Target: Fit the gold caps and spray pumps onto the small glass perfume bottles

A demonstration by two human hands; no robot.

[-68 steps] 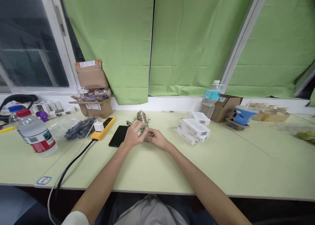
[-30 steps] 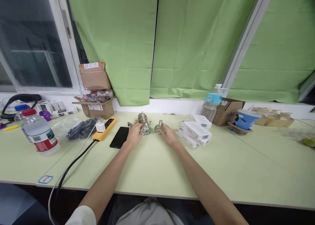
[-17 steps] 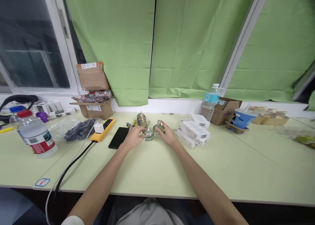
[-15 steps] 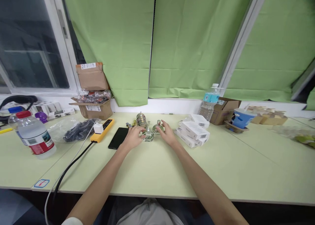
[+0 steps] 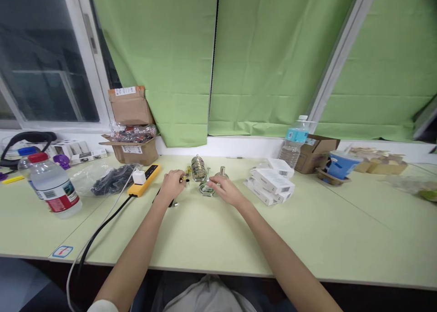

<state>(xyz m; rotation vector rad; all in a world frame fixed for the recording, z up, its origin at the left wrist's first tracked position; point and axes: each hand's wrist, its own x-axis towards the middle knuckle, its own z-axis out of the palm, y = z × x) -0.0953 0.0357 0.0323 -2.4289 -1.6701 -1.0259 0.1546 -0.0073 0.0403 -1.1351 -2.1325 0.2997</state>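
My left hand [image 5: 172, 184] is closed, with a small gold cap [image 5: 183, 179] pinched in its fingertips. Below it a black phone [image 5: 170, 204] lies mostly covered by the hand. My right hand [image 5: 226, 189] has its thumb and fingers at the right side of a clear glass perfume bottle [image 5: 206, 189], which stands upright on the table. Another bottle with a silver neck [image 5: 222, 170] is behind that hand, its body partly hidden. A ribbed, patterned glass bottle [image 5: 198, 168] lies behind them. Gold caps [image 5: 188, 170] and a small silver cap [image 5: 176, 204] are nearby.
White boxes [image 5: 271, 184] are stacked to the right, before a water bottle [image 5: 294, 143] and an opened carton [image 5: 316, 155]. A blue cup [image 5: 342, 165] sits further right. On the left are a yellow power strip [image 5: 145, 181], cartons [image 5: 134, 151] and a large red-capped bottle [image 5: 54, 186].
My left hand has moved left from the glass bottle, over the phone, and now pinches a gold cap. My right hand has moved left to the front perfume bottle.
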